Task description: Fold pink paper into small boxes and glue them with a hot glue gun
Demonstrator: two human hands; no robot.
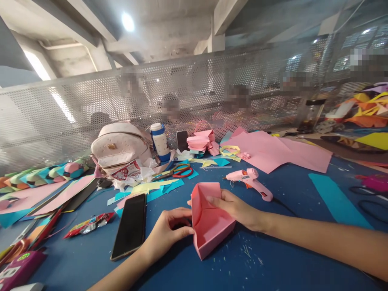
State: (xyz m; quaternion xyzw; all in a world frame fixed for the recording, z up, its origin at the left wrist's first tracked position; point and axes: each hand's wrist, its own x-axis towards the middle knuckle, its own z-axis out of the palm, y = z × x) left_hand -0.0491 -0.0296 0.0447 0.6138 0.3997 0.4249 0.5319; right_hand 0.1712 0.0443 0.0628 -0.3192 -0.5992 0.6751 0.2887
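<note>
A folded pink paper box, open at the top, is held tilted above the blue table. My left hand pinches its left edge between thumb and fingers. On the far right side, my right hand grips the box wall, with the thumb inside and the fingers behind, partly hidden. A pink glue gun lies behind my right hand, its cord running to the right. To the left of my left hand lies a black phone.
Orange-handled scissors and paper scraps lie behind the hands. Farther back are a pale backpack, a bottle and pink paper sheets. A snack wrapper is at left, a blue paper strip at right. People show behind the perforated screen.
</note>
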